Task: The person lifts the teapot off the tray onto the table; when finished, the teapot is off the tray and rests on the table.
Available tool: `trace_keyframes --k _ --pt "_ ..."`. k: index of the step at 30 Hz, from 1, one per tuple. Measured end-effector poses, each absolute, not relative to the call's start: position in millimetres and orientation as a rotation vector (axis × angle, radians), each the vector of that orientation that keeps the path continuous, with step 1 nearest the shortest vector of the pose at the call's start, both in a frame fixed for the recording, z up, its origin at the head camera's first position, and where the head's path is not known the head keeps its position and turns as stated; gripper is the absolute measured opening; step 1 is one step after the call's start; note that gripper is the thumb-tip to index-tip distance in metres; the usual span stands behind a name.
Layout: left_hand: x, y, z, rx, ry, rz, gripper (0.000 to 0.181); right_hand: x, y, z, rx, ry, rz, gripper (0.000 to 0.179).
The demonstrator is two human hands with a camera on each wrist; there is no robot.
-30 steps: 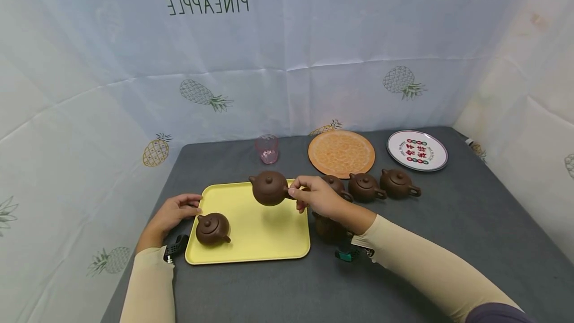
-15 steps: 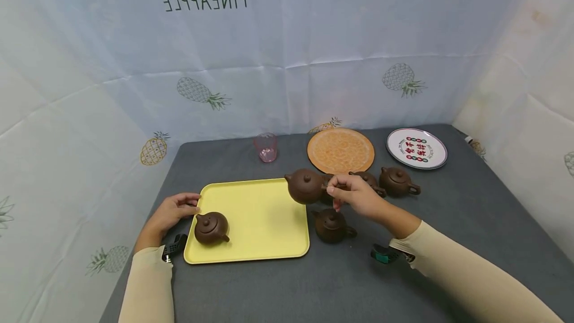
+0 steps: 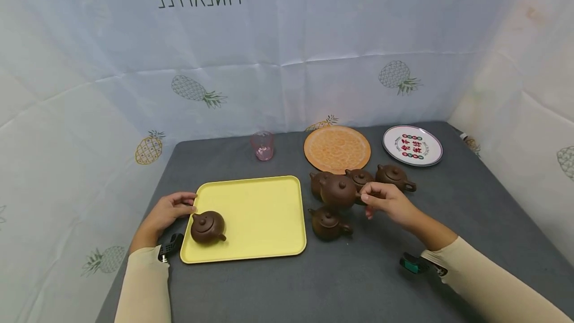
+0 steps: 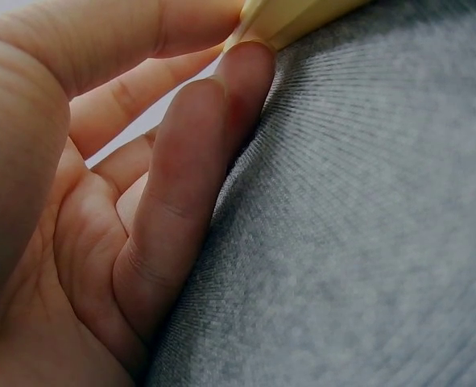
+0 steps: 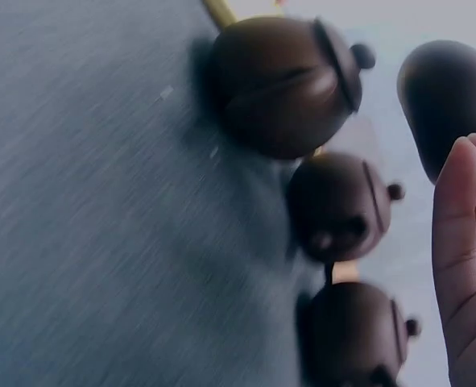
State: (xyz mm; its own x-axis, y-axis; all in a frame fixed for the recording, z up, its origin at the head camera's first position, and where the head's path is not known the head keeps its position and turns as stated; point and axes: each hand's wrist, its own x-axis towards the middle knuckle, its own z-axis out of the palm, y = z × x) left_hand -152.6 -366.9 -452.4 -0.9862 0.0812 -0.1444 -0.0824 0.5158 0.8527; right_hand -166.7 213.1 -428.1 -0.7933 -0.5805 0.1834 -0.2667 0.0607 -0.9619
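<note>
My right hand [image 3: 391, 203] pinches the handle of a dark brown teapot [image 3: 339, 192], held in the air in front of other teapots. In the right wrist view, part of this teapot [image 5: 447, 101] shows above the fingertips. My left hand [image 3: 167, 215] lies at the left edge of a yellow tray [image 3: 264, 221], its relaxed fingertips and thumb touching the rim. Close up in the left wrist view, the fingers meet the tray's yellow edge [image 4: 310, 18]. One brown teapot [image 3: 208, 227] sits on the tray's left side.
Right of the tray stands a brown teapot [image 3: 329, 224]. Behind it are three more teapots, one [image 3: 320, 182] partly hidden by the held one. A pink glass [image 3: 262, 146], a round orange mat [image 3: 337, 149] and a white plate [image 3: 412, 145] line the back of the grey table [image 3: 314, 283].
My right hand has carried the teapot rightward from above the tray to in front of the back teapots. The left hand stays at the tray's edge.
</note>
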Motion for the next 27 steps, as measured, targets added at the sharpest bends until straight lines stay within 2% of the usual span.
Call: trace_keyframes --k 10,19,27 --pt "-151.8 -364.9 -449.9 -0.003 2.565 1.492 0.048 -150.1 246.5 -448.7 -0.801 2.156 -1.770 0.014" --pt "-165.2 -382.3 -479.2 -0.022 2.565 1.495 0.051 -140.1 266.1 -465.4 -0.749 2.165 -1.748 0.014" --pt "-165.6 -385.2 -483.6 -0.023 2.586 1.483 0.054 -138.9 273.3 -470.8 -0.630 2.151 -1.670 0.020"
